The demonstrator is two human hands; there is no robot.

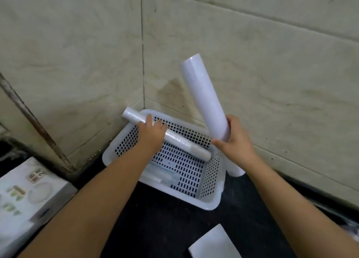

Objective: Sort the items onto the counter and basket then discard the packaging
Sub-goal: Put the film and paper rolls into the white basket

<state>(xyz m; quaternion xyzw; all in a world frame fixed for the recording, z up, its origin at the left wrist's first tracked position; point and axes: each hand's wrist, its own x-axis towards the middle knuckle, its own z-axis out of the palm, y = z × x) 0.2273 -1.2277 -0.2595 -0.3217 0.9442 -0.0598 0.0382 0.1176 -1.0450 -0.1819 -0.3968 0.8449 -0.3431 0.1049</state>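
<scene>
A white perforated basket (210,203) stands in the corner of a dark counter (159,228). My left hand (152,132) grips a thin roll of clear film (186,144) that lies slanted across the basket, one end over the back left rim and the other inside near the right wall. My right hand (236,139) holds a thick white roll (205,98) by its lower end, tilted up and to the left above the basket's right side. A flat clear packet (163,177) lies on the basket's floor.
Beige tiled walls meet behind the basket. A white printed box (25,197) sits at the left edge of the counter. A flat white piece (213,244) lies at the bottom, in front of the basket. Another white object (237,170) shows behind my right wrist.
</scene>
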